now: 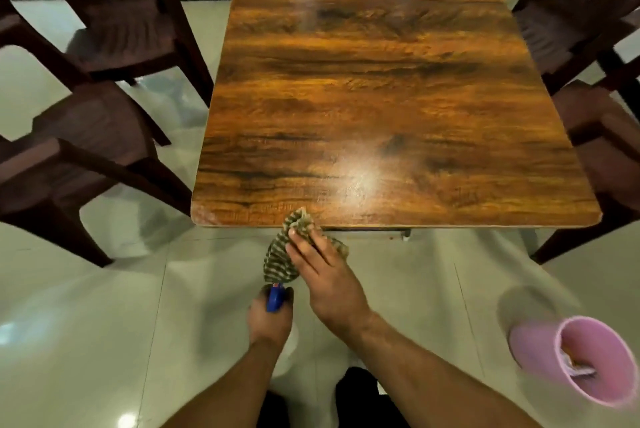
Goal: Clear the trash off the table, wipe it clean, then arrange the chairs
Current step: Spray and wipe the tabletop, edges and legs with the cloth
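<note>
Right hand (pixel 322 271) is clamping the striped cloth (pixel 278 259) at the bench (pixel 381 98) edge, six o'clock, ready for wiping; left hand (pixel 270 320) is gripping a blue-topped spray bottle (pixel 275 297) just below. Bench looking trash-free.

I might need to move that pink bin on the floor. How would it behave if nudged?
The bin looks like thin plastic, so probably light and easy to slide on the glossy floor. It holds only a few scraps, so it may tip if pushed near the rim.
</note>
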Action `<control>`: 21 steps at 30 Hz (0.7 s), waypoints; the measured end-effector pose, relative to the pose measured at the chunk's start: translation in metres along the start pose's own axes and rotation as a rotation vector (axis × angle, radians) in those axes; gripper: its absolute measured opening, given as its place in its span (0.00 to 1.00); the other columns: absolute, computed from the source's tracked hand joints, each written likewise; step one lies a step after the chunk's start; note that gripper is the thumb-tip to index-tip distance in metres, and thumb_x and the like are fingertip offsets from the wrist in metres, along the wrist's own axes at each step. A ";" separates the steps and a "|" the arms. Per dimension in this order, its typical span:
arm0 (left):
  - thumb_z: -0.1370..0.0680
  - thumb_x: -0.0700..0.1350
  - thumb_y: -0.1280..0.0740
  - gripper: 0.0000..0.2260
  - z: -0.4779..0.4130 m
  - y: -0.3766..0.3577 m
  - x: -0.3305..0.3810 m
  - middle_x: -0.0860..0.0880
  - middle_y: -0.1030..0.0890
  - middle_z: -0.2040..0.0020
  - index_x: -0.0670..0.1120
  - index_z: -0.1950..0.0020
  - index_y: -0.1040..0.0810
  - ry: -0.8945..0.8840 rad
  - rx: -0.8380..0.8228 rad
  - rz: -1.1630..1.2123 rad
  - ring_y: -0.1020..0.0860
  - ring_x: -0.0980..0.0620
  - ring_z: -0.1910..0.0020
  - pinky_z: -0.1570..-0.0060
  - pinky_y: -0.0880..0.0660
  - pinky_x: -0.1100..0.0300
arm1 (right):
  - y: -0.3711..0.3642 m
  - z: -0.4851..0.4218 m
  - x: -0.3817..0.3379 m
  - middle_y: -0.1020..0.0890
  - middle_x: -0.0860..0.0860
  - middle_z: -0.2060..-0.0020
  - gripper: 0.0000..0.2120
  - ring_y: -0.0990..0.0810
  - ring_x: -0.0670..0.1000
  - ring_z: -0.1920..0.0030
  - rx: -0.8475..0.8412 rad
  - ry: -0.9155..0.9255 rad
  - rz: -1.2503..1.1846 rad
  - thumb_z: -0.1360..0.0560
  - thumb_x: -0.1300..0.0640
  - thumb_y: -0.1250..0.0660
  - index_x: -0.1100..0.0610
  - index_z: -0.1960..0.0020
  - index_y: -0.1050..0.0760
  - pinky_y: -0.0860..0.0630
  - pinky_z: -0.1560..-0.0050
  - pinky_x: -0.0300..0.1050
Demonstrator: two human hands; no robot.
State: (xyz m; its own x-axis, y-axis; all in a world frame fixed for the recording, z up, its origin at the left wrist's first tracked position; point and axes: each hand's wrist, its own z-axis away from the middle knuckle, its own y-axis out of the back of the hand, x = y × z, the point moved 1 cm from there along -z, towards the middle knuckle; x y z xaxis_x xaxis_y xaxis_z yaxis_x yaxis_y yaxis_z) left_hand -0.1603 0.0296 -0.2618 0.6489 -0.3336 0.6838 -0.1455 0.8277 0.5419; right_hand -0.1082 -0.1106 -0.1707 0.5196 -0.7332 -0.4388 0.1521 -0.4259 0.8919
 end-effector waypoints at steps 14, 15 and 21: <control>0.23 0.45 0.28 0.08 -0.200 -0.110 -0.141 0.48 0.26 0.68 0.45 0.59 0.25 -0.316 -0.017 0.171 0.32 0.50 0.69 0.65 0.29 0.55 | -0.302 -0.020 0.177 0.45 0.51 0.20 0.35 0.49 0.52 0.20 -0.294 -0.237 0.085 0.24 0.70 0.42 0.54 0.20 0.45 0.57 0.22 0.39; 0.23 0.45 0.29 0.08 -0.211 -0.119 -0.146 0.48 0.26 0.68 0.47 0.59 0.25 -0.328 -0.018 0.163 0.32 0.50 0.69 0.64 0.29 0.56 | -0.313 -0.021 0.186 0.43 0.50 0.20 0.35 0.45 0.52 0.21 -0.307 -0.275 0.079 0.24 0.69 0.41 0.54 0.20 0.44 0.51 0.22 0.42; 0.22 0.45 0.29 0.05 -0.265 -0.161 -0.176 0.41 0.19 0.58 0.53 0.54 0.24 -0.379 -0.030 0.181 0.26 0.48 0.63 0.54 0.21 0.48 | -0.390 -0.036 0.242 0.21 0.49 0.37 0.21 0.21 0.53 0.41 -0.135 -0.621 -0.309 0.24 0.57 0.38 0.48 0.31 0.27 0.24 0.38 0.48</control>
State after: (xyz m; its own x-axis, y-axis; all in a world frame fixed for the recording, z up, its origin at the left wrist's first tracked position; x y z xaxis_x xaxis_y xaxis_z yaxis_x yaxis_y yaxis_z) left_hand -0.0533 0.0749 -0.5987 0.2933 -0.3193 0.9011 -0.2063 0.8993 0.3857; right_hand -0.0116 -0.1028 -0.6203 -0.1341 -0.7735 -0.6194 0.3390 -0.6232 0.7048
